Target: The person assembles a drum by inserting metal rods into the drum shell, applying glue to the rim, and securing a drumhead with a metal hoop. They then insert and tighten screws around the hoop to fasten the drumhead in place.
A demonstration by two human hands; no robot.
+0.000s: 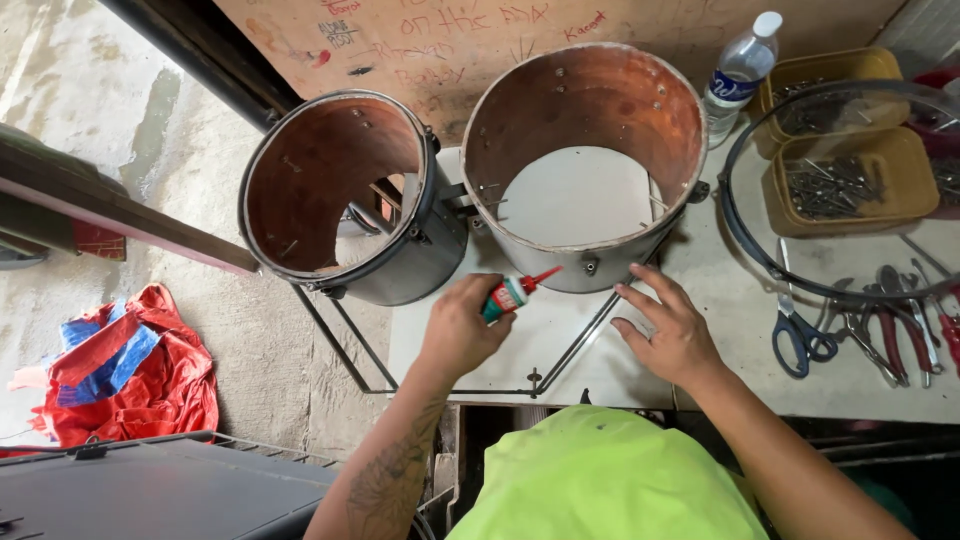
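On the table (600,350), left hand (462,328) aims glue tube (510,294) up-right.

glue tube (507,296) body hidden by fingers (470,310), red bin (940,80) cut off

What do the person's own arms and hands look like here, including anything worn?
Both forearms are bare, with no gloves, watch or rings visible. The left forearm carries a large dark tattoo; the right forearm shows none. The left hand and right hand are bare.

The glue tube (510,294) is green with a red nozzle; both drum shells (585,160) are rusty brown inside, grey outside.
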